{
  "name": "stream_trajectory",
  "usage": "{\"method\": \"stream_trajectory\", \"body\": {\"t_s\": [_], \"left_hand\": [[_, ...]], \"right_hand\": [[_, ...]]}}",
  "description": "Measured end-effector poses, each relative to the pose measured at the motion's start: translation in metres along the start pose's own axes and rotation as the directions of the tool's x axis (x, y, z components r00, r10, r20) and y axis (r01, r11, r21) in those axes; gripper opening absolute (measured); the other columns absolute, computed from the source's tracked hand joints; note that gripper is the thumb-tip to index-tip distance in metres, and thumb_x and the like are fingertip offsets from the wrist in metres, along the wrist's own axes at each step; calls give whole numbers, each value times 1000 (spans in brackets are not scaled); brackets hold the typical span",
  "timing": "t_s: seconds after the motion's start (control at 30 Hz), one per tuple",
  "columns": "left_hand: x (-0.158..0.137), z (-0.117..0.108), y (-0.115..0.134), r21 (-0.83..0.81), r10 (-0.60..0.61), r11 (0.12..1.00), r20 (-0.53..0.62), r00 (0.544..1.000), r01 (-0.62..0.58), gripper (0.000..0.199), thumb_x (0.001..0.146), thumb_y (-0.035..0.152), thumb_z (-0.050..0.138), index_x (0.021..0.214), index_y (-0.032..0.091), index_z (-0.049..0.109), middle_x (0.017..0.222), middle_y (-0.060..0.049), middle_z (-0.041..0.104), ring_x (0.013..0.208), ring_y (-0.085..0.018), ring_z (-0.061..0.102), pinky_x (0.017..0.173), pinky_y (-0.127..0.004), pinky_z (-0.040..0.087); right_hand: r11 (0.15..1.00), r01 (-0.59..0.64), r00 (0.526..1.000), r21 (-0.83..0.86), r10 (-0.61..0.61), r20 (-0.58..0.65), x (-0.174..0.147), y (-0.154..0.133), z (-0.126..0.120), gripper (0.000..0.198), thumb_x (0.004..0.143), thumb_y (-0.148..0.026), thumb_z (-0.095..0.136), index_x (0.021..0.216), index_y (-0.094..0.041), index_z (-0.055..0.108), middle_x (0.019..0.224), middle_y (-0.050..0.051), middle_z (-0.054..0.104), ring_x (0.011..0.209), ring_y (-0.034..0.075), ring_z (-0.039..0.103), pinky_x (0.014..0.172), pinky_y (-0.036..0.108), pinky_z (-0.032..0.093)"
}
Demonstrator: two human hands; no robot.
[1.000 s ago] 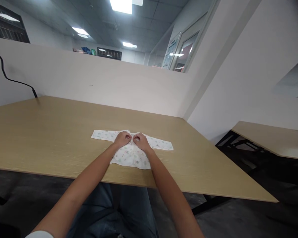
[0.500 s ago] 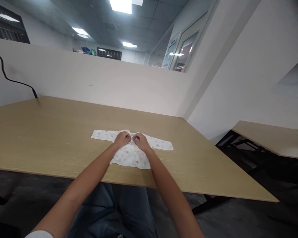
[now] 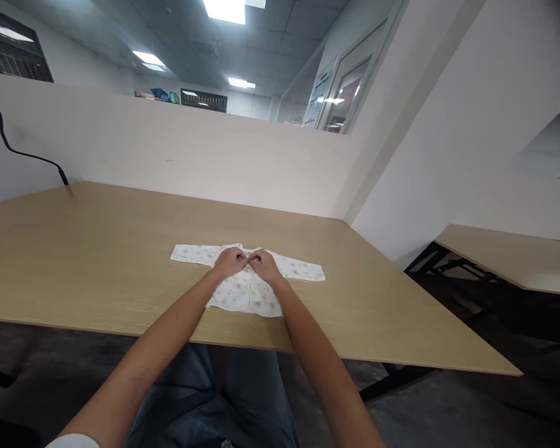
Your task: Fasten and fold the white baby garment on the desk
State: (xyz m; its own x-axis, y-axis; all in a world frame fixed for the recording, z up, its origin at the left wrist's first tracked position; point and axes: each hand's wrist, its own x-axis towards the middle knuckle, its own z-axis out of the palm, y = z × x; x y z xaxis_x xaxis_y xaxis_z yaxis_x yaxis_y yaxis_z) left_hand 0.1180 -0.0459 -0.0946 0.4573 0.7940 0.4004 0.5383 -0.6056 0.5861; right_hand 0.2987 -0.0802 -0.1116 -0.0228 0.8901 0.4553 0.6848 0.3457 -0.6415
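Note:
A small white baby shirt (image 3: 245,294) with a faint coloured print lies spread on the wooden table, its long sleeves stretched out to either side and its hem toward me. My left hand (image 3: 230,261) is at the neck end, thumb and fingers pinched on the front edge of the shirt. Meeting it from the other side, my right hand (image 3: 264,264) pinches the opposite front edge. The fingertips of both hands touch at the middle of the neckline. Whatever fastening lies between them is hidden by the fingers.
The table (image 3: 121,249) runs up to a white partition wall (image 3: 214,155). At the left a black cable (image 3: 32,154) comes down to the tabletop. Another table (image 3: 504,255) stands to the right, past a gap. My legs are under the near edge.
My hands have come closer together, so that their fingertips now meet at the neckline. The shirt lies as before.

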Motion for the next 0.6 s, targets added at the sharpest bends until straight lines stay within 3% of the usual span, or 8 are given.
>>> {"method": "stream_trajectory", "body": {"t_s": [0.33,0.6], "left_hand": [[-3,-6,11,144,-100,985,-10,995,100,12,81,21,65,71,21,73,80,-4,72,87,-23,64,85,-35,40],[-6,-8,12,118,-63,991,-11,998,64,10,80,17,66,88,22,70,86,-1,72,87,-21,63,78,-32,38]], "right_hand": [[999,-42,999,15,42,-13,1,-1,0,8,78,-20,65,81,-20,72,91,4,72,86,19,64,84,32,50],[999,-53,999,-3,53,-1,0,-2,2,9,79,-22,61,77,-19,69,85,3,69,82,18,61,78,29,46]]}}
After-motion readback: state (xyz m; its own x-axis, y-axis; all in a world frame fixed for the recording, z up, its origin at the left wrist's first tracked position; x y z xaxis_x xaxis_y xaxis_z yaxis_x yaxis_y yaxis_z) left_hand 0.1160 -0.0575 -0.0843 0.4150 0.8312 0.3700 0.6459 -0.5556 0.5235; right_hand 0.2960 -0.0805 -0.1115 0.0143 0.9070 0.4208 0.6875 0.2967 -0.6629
